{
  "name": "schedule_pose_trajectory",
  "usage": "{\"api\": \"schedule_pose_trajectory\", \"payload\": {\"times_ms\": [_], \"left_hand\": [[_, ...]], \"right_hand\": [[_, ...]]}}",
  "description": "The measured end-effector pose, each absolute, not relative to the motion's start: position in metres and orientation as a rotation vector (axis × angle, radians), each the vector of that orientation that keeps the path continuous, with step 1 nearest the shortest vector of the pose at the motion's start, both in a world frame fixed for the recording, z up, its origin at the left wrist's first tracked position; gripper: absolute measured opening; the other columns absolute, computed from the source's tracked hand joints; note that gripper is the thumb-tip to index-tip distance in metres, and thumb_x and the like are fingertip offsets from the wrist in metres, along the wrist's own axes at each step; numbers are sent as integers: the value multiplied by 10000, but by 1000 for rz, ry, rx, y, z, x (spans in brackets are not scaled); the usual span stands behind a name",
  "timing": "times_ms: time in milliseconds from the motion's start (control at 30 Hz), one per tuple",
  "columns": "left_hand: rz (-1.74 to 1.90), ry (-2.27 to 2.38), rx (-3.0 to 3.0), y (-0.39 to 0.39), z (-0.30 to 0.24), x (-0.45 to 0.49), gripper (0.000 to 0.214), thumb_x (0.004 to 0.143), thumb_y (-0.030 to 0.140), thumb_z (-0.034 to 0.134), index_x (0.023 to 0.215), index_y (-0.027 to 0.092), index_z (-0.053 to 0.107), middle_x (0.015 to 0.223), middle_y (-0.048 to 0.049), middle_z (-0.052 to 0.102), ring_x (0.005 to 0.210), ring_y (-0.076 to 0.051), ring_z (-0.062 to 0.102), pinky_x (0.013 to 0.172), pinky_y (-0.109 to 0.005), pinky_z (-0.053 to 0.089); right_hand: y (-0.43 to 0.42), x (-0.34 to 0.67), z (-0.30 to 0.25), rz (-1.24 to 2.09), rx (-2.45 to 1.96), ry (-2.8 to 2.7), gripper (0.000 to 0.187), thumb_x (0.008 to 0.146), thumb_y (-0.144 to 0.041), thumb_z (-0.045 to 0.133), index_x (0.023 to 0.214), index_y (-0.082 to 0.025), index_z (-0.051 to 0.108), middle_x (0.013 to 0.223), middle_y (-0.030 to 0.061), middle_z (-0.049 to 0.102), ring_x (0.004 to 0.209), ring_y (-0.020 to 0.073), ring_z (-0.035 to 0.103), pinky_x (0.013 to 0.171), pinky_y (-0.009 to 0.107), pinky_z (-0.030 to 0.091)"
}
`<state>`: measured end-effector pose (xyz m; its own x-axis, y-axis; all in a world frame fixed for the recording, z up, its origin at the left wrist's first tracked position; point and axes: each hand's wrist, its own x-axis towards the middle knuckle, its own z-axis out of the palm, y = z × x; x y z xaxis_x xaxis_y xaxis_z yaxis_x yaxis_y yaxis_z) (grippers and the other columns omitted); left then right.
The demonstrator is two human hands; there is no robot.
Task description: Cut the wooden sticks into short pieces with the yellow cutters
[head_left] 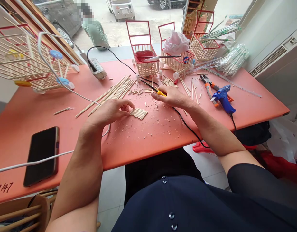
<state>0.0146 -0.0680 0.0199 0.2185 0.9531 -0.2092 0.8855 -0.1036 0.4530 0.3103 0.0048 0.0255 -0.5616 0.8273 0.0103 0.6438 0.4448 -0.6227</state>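
My left hand [114,110] rests on the table with curled fingers. Its thumb and index fingertip close on the left end of a flat row of short wooden sticks [140,113] lying side by side. In my right hand [174,96] is a soldering iron with a yellow handle [161,93]; its dark shaft points away to the upper left. The iron is apart from the row. Behind my left hand lies a bundle of long wooden sticks [118,91]. Small offcuts and crumbs [138,91] are scattered around both hands.
Small stick-built carts [148,66] line the back, with others stacked at left [20,61]. A power strip [97,68], phone [41,156], pliers [209,88] and blue glue gun [223,98] lie on the pink table [124,148]. Cables cross it. A person [95,33] sits outside.
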Motion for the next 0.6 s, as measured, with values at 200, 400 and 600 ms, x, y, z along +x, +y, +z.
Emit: {"api": "schedule_pose_trajectory", "payload": {"times_ms": [200,400,600], "left_hand": [[175,1633,2028,-69,22,16,523,859,394,664,1337,261,827,982,-52,816,924,-254,741,942,-354,580],[181,1644,2012,-69,24,18,454,841,407,653,1232,270,837,968,-58,804,922,-260,739,909,-349,574],[235,1641,2006,-66,17,16,327,783,474,651,998,257,769,945,-63,790,940,-268,731,889,-357,561]], "right_hand": [[6,310,24,848,-1248,-2383,639,1035,-846,573,872,-231,525,894,40,638,862,196,531,793,344,327],[7,311,22,814,-1238,-2391,679,1005,-897,550,859,-236,504,893,39,622,878,200,537,809,350,337],[6,311,22,834,-1236,-2396,736,968,-966,513,856,-240,503,882,35,622,844,195,527,776,350,308]]}}
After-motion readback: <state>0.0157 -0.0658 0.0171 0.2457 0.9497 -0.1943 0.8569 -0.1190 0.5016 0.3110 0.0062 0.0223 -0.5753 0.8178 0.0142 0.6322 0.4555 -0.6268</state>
